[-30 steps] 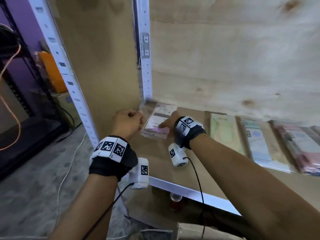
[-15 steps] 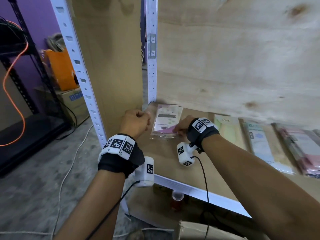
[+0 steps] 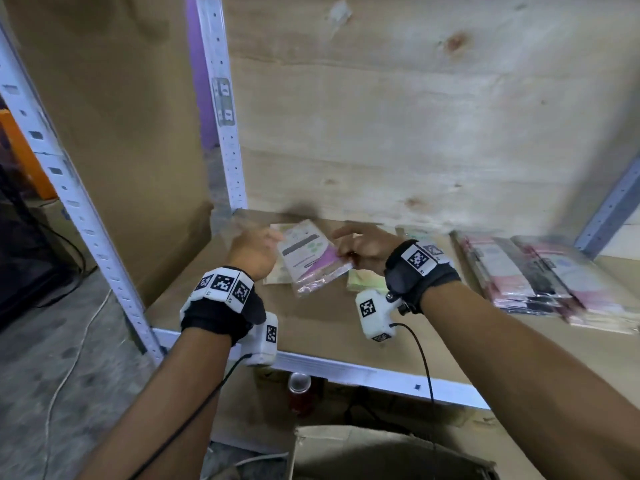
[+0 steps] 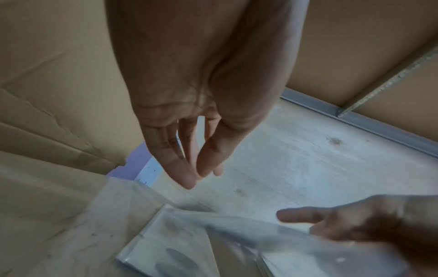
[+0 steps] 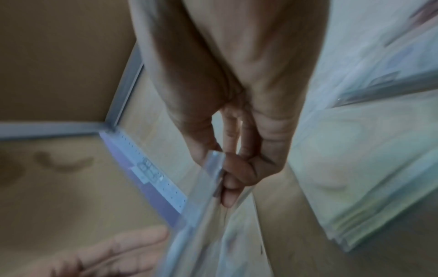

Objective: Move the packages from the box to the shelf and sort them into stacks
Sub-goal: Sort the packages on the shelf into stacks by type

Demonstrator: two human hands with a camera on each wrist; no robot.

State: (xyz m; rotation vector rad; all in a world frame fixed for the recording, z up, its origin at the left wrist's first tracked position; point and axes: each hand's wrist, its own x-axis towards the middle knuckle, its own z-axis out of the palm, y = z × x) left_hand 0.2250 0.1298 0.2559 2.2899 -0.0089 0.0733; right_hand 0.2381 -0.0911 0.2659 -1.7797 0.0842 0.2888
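Head view: Your right hand (image 3: pixel 367 244) pinches the package (image 3: pixel 311 259) at its right edge, forefinger stretched out. The package is a flat clear sleeve over a white card with a dark bar, green marks and a purple lower band. It is tilted and raised over the left end of the shelf (image 3: pixel 332 327), near the back left corner. Your left hand (image 3: pixel 252 251) is just beside the package's left edge; whether it touches cannot be told here. A beige pack (image 3: pixel 277 274) lies flat under the package. A green stack (image 3: pixel 363 282) lies below your right hand. A pink stack (image 3: pixel 540 275) sits toward the shelf's right end, well apart. The box (image 3: pixel 388 452) stands below the shelf's front edge; its contents are not visible.

Left wrist view: Your left hand (image 4: pixel 189 116) is slack, fingers (image 4: pixel 180 174) straight and close to the thumb, gripping nothing. The package (image 4: pixel 272 243) slants below it, blurred, with your right hand (image 4: pixel 355 223) at its far edge.

Right wrist view: Your right hand (image 5: pixel 225 131) clamps the package (image 5: pixel 208 206) edge between thumb and curled fingers (image 5: pixel 231 191). The green stack (image 5: pixel 369 206) lies flat on the right. Your left hand (image 5: pixel 113 254) is spread flat at the bottom edge.
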